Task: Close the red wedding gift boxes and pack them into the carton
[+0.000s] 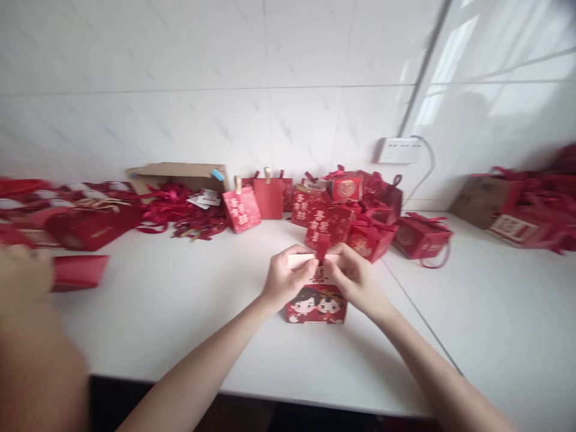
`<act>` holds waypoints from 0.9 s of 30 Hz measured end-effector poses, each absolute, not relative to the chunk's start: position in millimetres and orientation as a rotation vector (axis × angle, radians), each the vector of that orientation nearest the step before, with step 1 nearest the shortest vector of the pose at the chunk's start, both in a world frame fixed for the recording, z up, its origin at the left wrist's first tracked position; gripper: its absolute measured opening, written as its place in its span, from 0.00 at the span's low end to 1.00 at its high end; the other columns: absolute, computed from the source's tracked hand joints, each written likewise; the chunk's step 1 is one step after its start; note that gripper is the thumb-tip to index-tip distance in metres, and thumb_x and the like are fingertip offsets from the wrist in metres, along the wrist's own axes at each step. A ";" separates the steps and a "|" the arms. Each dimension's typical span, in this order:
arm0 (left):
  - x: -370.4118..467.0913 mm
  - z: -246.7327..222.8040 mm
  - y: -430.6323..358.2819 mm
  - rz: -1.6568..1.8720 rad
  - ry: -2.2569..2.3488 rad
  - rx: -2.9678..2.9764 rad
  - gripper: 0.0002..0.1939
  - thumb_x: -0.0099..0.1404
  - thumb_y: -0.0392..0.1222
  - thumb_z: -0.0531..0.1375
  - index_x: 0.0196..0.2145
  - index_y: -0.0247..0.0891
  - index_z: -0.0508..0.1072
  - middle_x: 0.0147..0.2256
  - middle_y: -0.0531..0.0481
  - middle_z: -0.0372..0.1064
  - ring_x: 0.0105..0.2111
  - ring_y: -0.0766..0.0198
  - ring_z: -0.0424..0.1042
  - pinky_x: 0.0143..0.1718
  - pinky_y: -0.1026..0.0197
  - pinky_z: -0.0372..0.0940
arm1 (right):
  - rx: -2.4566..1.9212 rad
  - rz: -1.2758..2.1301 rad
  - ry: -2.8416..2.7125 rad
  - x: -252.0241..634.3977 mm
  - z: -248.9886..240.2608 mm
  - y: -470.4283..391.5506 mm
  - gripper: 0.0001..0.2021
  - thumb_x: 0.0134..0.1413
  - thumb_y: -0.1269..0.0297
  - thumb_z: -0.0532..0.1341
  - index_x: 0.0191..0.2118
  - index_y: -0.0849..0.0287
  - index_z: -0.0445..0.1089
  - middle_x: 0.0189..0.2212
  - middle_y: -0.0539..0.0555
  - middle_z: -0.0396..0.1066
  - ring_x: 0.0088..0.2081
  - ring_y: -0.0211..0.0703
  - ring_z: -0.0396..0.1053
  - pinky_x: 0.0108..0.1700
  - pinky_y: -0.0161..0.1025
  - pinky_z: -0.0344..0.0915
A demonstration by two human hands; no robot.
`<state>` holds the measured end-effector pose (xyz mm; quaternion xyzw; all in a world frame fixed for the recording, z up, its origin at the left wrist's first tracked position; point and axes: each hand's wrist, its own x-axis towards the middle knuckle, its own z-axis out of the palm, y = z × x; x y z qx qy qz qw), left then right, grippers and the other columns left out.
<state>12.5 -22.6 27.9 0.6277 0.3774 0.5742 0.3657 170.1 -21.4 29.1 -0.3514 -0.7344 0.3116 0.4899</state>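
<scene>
A small red gift box (pixel 317 305) with two cartoon faces on its front stands upright on the white table, in front of me. My left hand (pixel 290 277) grips the left side of its pale top edge, thumb in front and fingers behind. On the right side of that same edge, my right hand (pixel 353 277) pinches in a matching way. Between my thumbs a short red ribbon loop (pixel 322 246) sticks up from the top. Exactly how the fingers sit behind the box is hidden.
Behind the box stand several red gift boxes (pixel 372 237) and bags (pixel 243 208). A cardboard box (pixel 180 170) spills red ribbons at the back left. Another person's arm (pixel 40 348) is at the left. A power strip (pixel 399 150) hangs on the tiled wall.
</scene>
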 end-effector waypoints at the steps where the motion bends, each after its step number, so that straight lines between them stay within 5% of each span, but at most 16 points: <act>1: 13.4 28.0 -23.3 1.475 0.959 1.594 0.12 0.54 0.47 0.63 0.30 0.34 0.72 0.28 0.47 0.73 0.28 0.63 0.72 0.30 0.65 0.67 | -0.860 0.760 -1.784 170.6 29.3 -22.0 0.11 0.59 0.55 0.55 0.33 0.58 0.62 0.24 0.50 0.66 0.26 0.38 0.62 0.27 0.34 0.59; 10: 15.5 27.4 -24.8 1.448 0.962 1.527 0.13 0.53 0.47 0.63 0.30 0.34 0.71 0.25 0.49 0.70 0.25 0.66 0.68 0.27 0.66 0.65 | -0.856 0.787 -1.801 171.6 26.6 -19.3 0.13 0.59 0.52 0.54 0.32 0.57 0.61 0.19 0.48 0.61 0.21 0.36 0.56 0.22 0.34 0.54; 27: 11.9 22.0 -22.2 1.471 0.974 1.616 0.13 0.56 0.48 0.62 0.30 0.35 0.70 0.24 0.52 0.68 0.24 0.68 0.65 0.25 0.68 0.62 | -0.863 0.738 -1.806 170.3 27.5 -19.9 0.13 0.60 0.53 0.54 0.33 0.57 0.63 0.24 0.51 0.67 0.25 0.38 0.61 0.26 0.35 0.60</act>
